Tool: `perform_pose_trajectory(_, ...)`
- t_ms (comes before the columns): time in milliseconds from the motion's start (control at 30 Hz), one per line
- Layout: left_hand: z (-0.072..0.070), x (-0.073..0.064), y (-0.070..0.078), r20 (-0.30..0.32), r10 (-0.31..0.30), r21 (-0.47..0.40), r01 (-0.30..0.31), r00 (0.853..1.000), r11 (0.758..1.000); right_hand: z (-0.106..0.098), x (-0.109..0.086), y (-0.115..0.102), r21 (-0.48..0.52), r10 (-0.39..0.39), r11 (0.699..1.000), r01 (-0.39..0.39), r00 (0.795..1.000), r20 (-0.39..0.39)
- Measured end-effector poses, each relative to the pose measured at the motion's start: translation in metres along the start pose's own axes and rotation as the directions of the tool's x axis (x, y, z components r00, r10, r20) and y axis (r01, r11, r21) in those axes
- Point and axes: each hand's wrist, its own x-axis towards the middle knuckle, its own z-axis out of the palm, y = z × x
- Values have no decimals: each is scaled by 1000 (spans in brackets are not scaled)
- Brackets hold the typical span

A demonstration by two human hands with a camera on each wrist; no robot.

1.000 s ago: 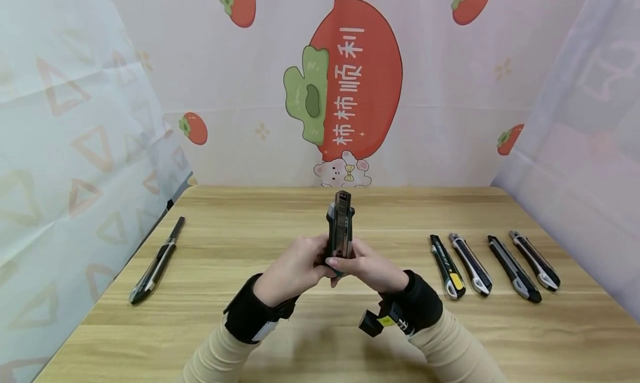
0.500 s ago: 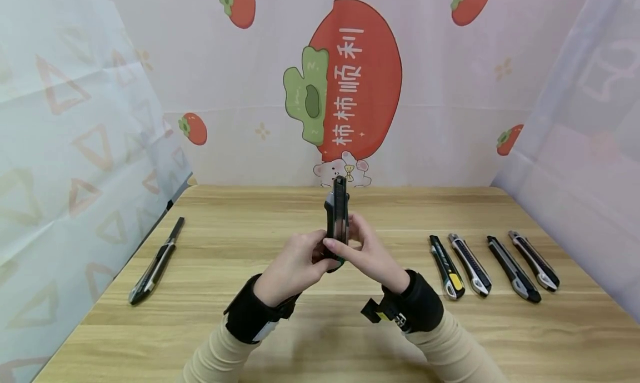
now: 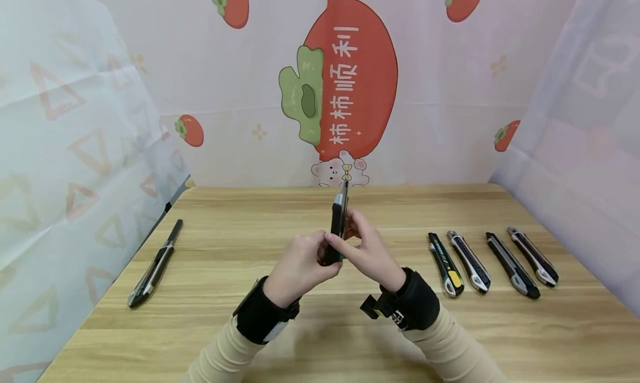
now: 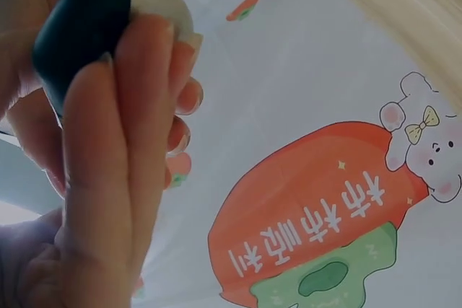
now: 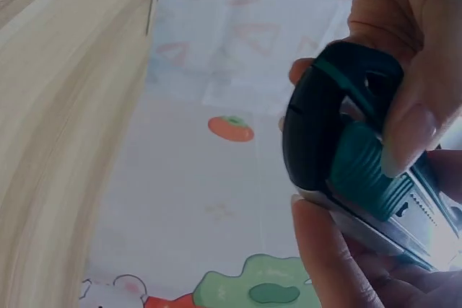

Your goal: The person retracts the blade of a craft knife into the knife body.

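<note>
Above the middle of the wooden table (image 3: 310, 338), the utility knife (image 3: 338, 219) stood nearly upright, its long axis running from the hands up and away toward the backdrop. The left hand (image 3: 300, 266) gripped the butt end from below with curled fingers. The right hand (image 3: 367, 252) pinched the body higher up, its thumb near the green slider (image 5: 364, 171), nearer the blade end.

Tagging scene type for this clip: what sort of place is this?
Likely a staged recording booth, not a workshop: a wooden table walled by printed cloth backdrops, with four utility knives lined up at one side and wrist cameras strapped on.
</note>
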Motion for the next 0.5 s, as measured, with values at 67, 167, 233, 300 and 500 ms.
perform_pose_trajectory(67, -1, 0, 0, 41, -16, -18, 17, 999, 1000, -1, -1, 0, -8, -2, 1000, 2, 1000, 19)
perform_pose_trajectory(167, -4, -1, -4, 151, -36, -36, 42, 988, 998, -6, -2, 1, -36, 22, 999, -20, 997, 71)
perform_pose_trajectory(233, -9, -1, -10, 234, -61, -23, 69, 970, 997, -12, -1, 6, -90, 57, 995, -47, 992, 115)
perform_pose_trajectory(300, -17, -1, -21, 278, -99, 30, 95, 955, 995, -21, 2, 11, -171, 109, 982, -82, 982, 153)
perform_pose_trajectory(500, -67, -2, -79, 180, -296, 298, 234, 938, 925, -65, 16, 37, -395, 319, 889, -233, 933, 167)
